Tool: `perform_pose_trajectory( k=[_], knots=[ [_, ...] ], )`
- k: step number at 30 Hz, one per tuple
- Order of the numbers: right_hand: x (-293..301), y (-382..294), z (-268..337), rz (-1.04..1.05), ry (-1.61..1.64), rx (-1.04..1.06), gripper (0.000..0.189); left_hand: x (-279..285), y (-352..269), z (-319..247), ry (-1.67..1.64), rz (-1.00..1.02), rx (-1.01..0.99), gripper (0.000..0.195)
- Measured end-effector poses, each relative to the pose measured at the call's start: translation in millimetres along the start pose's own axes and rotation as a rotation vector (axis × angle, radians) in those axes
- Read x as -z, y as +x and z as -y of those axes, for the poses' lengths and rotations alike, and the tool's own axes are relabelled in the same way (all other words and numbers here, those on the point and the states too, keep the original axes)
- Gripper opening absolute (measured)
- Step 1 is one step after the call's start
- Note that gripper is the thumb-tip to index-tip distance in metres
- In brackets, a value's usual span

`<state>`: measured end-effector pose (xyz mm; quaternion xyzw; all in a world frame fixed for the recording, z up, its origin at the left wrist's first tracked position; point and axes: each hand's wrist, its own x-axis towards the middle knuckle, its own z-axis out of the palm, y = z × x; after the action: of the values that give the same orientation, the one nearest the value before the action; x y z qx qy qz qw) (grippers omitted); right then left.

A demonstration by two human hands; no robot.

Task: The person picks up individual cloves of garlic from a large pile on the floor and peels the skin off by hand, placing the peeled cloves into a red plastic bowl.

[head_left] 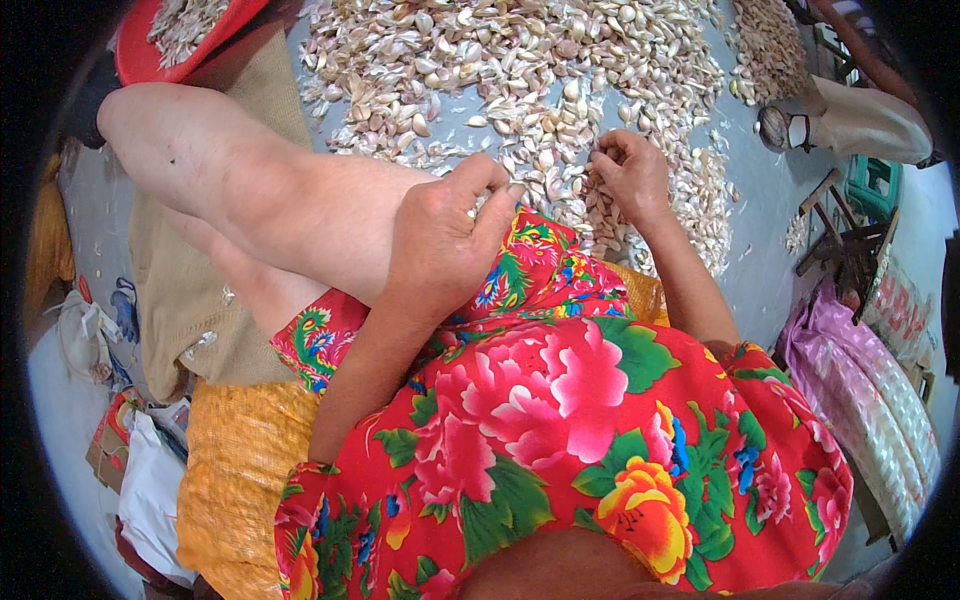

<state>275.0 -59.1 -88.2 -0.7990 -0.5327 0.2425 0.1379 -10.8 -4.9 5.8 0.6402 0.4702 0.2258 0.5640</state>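
Observation:
A wide heap of loose garlic cloves [510,60] lies on the grey floor before me, with papery skins among them. My left hand [450,232] rests by my bare thigh, curled around pale pieces that look like garlic cloves; the fingers hide most of them. My right hand [634,172] is over the right part of the heap, its fingertips pinched together at the cloves. Whether a clove is between those fingertips cannot be made out. The red floral cloth [547,390] of my clothing spreads below both hands.
A red basin [146,64] holding garlic is at the upper left. Orange mesh sacks [240,465] lie beside me. At the right are another garlic pile [769,56], a co-worker's leg [870,124], a green plastic stool [874,187], a wooden folding stool [844,232] and a purple sack [832,360].

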Motion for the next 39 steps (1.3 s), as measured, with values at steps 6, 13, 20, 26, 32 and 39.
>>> perform_pose_trajectory(
  k=[6, 13, 20, 26, 32, 39],
  knots=[
    [-4.5, -3.6, -13.5, -0.029, 0.121, -0.022, 0.014, -0.4, 0.5, 0.3, -0.021, -0.006, -0.013, 0.010],
    [16.2, -6.3, 4.2, 0.117, -0.167, 0.071, 0.020, 0.7, 0.8, 0.0, -0.078, 0.013, 0.067, 0.012],
    [8.5, 12.6, 5.4, -0.078, -0.109, 0.354, 0.023, 2.6, 1.0, -0.6, -0.060, 0.026, -0.013, 0.010],
    [4.8, 8.5, 13.5, 0.009, -0.081, 0.149, 0.018, 5.2, 4.6, -2.3, -0.206, 0.043, 0.009, 0.010],
    [30.0, -24.7, 95.1, 0.267, 0.965, -0.133, 0.016, 4.0, 10.1, -3.6, -0.222, 0.064, 0.039, 0.012],
    [38.4, -41.1, 159.2, 0.250, 0.732, 0.223, 0.020, 5.5, 6.9, 5.1, -0.365, 0.103, 0.025, 0.014]
  ],
)
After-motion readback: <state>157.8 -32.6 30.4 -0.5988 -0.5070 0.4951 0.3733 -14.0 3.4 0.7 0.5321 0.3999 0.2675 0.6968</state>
